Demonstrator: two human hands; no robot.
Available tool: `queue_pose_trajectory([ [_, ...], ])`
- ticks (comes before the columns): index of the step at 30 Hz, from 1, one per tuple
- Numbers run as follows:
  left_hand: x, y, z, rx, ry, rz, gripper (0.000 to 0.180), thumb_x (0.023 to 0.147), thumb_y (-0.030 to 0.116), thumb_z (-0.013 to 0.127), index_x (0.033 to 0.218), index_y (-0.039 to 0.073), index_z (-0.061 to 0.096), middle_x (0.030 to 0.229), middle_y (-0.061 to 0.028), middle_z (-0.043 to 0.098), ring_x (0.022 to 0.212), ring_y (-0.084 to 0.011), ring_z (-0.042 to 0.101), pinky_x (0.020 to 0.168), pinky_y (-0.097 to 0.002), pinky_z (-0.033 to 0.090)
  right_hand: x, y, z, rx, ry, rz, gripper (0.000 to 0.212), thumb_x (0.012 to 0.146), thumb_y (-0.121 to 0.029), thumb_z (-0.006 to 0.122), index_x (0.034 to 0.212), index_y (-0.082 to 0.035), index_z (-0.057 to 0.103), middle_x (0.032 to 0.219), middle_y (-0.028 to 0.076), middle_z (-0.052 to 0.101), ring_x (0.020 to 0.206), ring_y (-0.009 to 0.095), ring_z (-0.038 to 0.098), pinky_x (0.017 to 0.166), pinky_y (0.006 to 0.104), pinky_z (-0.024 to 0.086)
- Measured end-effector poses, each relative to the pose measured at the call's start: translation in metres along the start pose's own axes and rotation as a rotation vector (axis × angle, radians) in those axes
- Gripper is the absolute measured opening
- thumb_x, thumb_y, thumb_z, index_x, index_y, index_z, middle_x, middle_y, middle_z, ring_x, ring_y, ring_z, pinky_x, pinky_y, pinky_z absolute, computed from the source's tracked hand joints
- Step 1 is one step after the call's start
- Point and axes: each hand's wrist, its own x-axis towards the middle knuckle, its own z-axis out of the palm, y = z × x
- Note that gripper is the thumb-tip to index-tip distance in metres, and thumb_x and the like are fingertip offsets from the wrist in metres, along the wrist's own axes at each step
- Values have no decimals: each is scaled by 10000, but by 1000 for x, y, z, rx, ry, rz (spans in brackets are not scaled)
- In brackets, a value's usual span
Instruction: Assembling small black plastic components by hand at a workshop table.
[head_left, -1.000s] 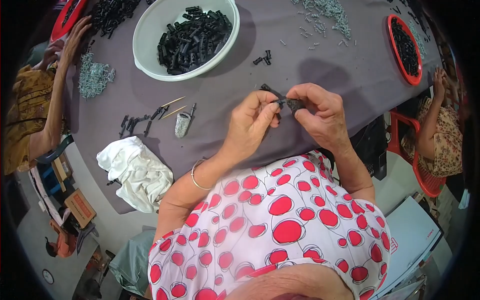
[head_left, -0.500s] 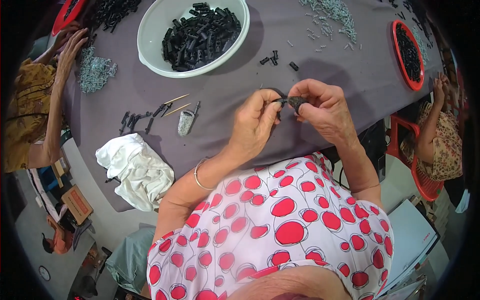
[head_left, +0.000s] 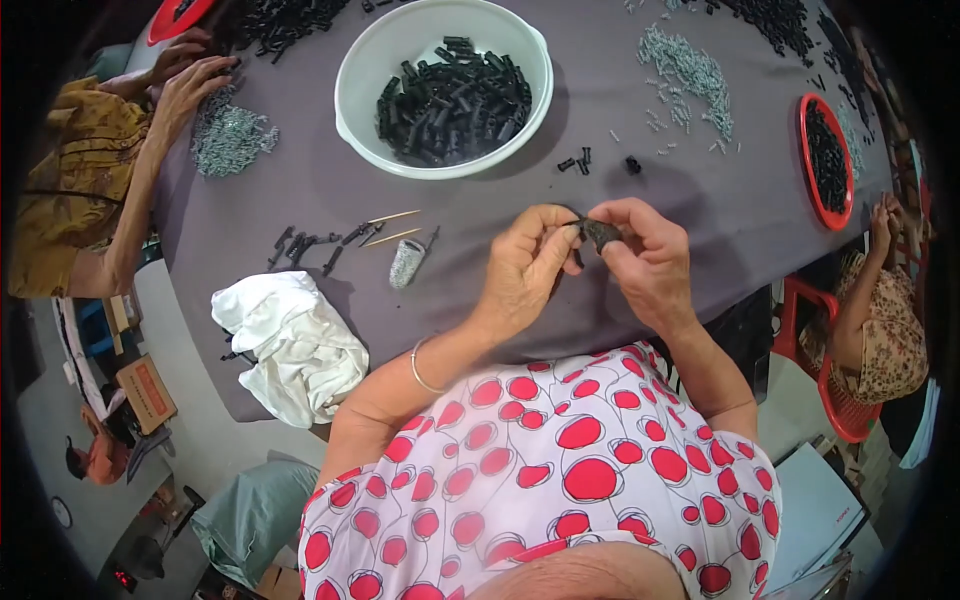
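Note:
My left hand (head_left: pixel 530 265) pinches a small black plastic part (head_left: pixel 577 228) between thumb and fingers. Close against it, my right hand (head_left: pixel 650 262) grips a dark, rough-looking lump (head_left: pixel 602 234) whose kind I cannot make out. The two held pieces meet or nearly meet, and my fingertips hide where. Beyond my hands lie a few short black pieces (head_left: pixel 583 160) on the grey cloth. To the left are a grey speckled lump (head_left: pixel 406 263) with a thin dark rod beside it, wooden sticks (head_left: pixel 393 216) and several slim black parts (head_left: pixel 300 248).
A white bowl (head_left: pixel 358 85) of black plastic parts stands at the back. Small metal springs (head_left: pixel 690 75) are heaped behind on the right, near a red tray (head_left: pixel 806 160). White cloth (head_left: pixel 290 345) bunches at the left edge. A co-worker's hands (head_left: pixel 190 90) work beside another spring pile (head_left: pixel 232 138).
The whole view has shifted, so the table things appear farther right and lower. My hands keep their hold on the two dark pieces, fingers only slightly moved.

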Motion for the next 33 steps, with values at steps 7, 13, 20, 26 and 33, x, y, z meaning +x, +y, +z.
queue_pose_trajectory([
  [7,7,16,-14,-359,-150,-311,204,910,127,561,1024,-36,606,882,-93,649,738,-106,595,679,-240,491,-10,12,12,-263,62,-492,568,569,99,609,1122,14,514,1051,159,549,882,300,574,743,335,496],
  [13,10,19,-16,-515,-223,-351,209,907,112,550,1023,-51,609,956,-134,651,852,-182,643,768,-288,531,-9,22,17,-301,152,-599,592,567,102,637,1138,23,501,1036,170,548,876,317,560,717,354,502],
  [20,5,17,-14,-430,-209,-351,200,899,86,563,1026,-59,616,931,-127,653,816,-151,632,715,-261,530,-9,27,17,-324,148,-684,580,539,99,637,1104,25,531,1004,165,552,823,299,562,662,345,497],
  [26,1,22,-5,-222,-92,-269,137,874,49,592,942,-55,651,823,-88,660,743,-116,614,679,-225,505,-11,29,17,-426,166,-731,563,532,52,664,1078,26,532,986,162,546,796,306,550,702,372,485],
  [33,3,22,-6,-241,-77,-285,110,856,40,602,899,-43,659,784,-63,656,713,-93,598,649,-215,486,-8,15,7,-615,84,-650,508,561,-72,710,1031,14,537,869,112,537,748,287,542,648,374,466],
])
